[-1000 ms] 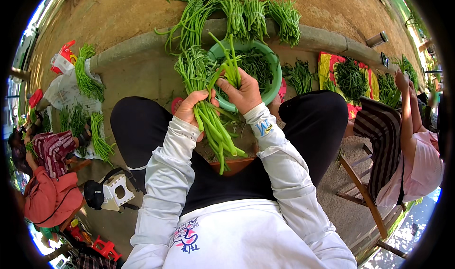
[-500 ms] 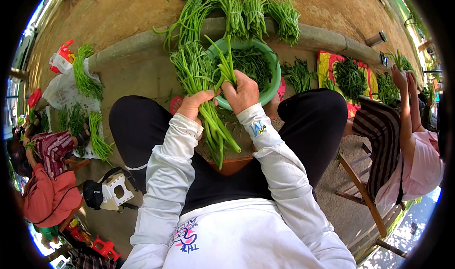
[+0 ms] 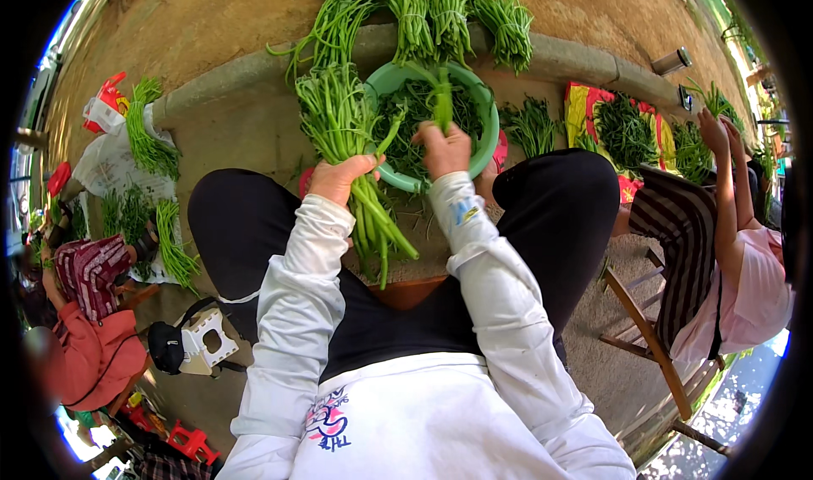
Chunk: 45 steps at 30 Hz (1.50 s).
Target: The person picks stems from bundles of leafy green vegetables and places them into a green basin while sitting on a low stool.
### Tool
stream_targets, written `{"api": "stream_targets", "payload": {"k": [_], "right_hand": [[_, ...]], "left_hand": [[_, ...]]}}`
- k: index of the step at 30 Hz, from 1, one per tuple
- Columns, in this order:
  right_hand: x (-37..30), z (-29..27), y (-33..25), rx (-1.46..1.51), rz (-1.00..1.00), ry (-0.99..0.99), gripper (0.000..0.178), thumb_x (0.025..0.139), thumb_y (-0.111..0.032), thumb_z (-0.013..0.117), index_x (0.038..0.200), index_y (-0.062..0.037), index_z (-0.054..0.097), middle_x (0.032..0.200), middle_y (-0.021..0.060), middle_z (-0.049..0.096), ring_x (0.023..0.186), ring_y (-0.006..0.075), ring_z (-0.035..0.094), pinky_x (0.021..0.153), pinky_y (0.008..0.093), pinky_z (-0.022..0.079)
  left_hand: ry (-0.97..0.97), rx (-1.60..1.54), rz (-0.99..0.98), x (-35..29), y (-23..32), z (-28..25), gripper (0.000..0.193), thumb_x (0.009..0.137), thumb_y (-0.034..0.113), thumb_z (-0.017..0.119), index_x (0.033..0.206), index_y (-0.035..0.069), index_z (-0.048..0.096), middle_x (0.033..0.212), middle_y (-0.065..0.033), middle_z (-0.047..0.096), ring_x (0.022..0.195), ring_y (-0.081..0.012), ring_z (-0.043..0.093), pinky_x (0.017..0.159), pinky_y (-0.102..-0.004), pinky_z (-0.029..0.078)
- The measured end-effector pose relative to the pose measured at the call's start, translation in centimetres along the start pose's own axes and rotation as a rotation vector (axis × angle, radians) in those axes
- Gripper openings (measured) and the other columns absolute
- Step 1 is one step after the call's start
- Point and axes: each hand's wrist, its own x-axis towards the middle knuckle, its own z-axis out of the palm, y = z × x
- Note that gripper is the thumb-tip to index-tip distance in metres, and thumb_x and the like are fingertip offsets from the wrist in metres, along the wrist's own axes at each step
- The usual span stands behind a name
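Observation:
My left hand [image 3: 341,179] is wrapped round a thick bunch of green vegetable stems [image 3: 333,112], whose cut ends point down toward my lap. Over the near side of a green basin [image 3: 489,131], my right hand [image 3: 446,151] grips a few green stems [image 3: 443,99], blurred by motion. A stray stem leans out from the bunch between my two hands. Inside the basin lies a heap of dark green leaves [image 3: 411,112]. The fingertips of both hands are partly hidden.
Several bundles of stems [image 3: 451,24] lie along the concrete curb [image 3: 229,78] beyond the basin. More greens rest on a red and yellow sack [image 3: 579,103] at right. One person [image 3: 737,268] sits at right, another [image 3: 93,344] at left. A white folding stool [image 3: 203,340] stands by my left.
My right hand has moved right, away from the bunch, carrying the few stems over the basin. My left hand has shifted slightly left and still holds the bunch.

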Motion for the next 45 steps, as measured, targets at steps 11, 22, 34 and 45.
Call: {"api": "stream_targets", "payload": {"k": [11,22,34,45], "right_hand": [[2.5,-3.2,-1.6,-0.389,-0.345,0.113,0.023,0.075,-0.018,0.067,0.092,-0.0031,0.064,0.078,0.0098,0.064,0.069,0.0242,0.058,0.066,0.033,0.046],[0.8,-2.0,-3.4,-0.241,-0.429,-0.409,0.022,0.078,-0.003,0.062,0.1,-0.0028,0.062,0.094,0.0061,0.063,0.083,0.0126,0.058,0.076,0.0263,0.045],[-0.2,-1.8,-5.1,-0.384,-0.523,-0.424,0.024,0.072,-0.009,0.063,0.094,-0.0035,0.057,0.085,0.0133,0.059,0.08,0.0356,0.057,0.069,0.0375,0.046],[0.1,-1.6,-3.7,-0.454,-0.454,-0.254,0.02,0.071,-0.015,0.059,0.087,-0.003,0.06,0.073,0.0164,0.059,0.071,0.0347,0.058,0.064,0.0383,0.046]], "left_hand": [[-0.114,-0.151,-0.13,-1.4,3.4,-2.7,0.034,0.073,0.01,0.065,0.104,0.002,0.054,0.089,-0.009,0.062,0.07,-0.0138,0.057,0.06,-0.0282,0.051],[-0.241,-0.157,-0.196,-3.0,4.6,-2.8,0.039,0.073,0.017,0.066,0.107,0.006,0.051,0.089,-0.0061,0.057,0.075,-0.0151,0.055,0.064,-0.0304,0.049],[-0.25,-0.224,-0.166,-2.9,5.1,-3.5,0.026,0.078,0.019,0.062,0.099,0.005,0.057,0.08,-0.0043,0.055,0.07,-0.016,0.052,0.061,-0.0316,0.048],[-0.196,-0.208,-0.145,-3.1,4.8,-3.2,0.034,0.074,0.016,0.066,0.104,0.003,0.053,0.087,-0.0064,0.058,0.075,-0.0149,0.055,0.063,-0.0304,0.05]]}}
